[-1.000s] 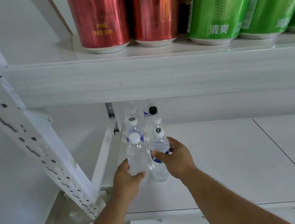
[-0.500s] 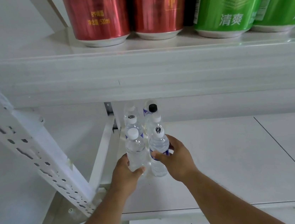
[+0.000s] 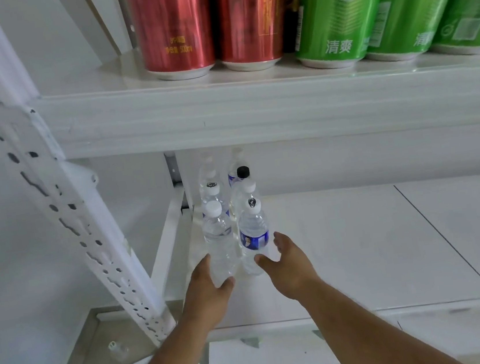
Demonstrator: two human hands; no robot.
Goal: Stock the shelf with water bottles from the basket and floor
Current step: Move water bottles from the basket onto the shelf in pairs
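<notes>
— White shelving filled the view, didn't it? What stood on the lower shelf?

— Two short rows of water bottles at its left end, running back toward the rear wall. The front left bottle was plain, with a white cap; the front right bottle carried a blue label.

— And the hands?

— The left hand curled its thumb and fingers round the base of the front left bottle. The right hand lay spread just beside the labelled one, thumb and fingers apart, gripping nothing; whether a fingertip brushed the plastic I couldn't tell.

— Above?

— Red cans and green cans stood along the upper shelf. A perforated white upright slanted down the left.
</notes>
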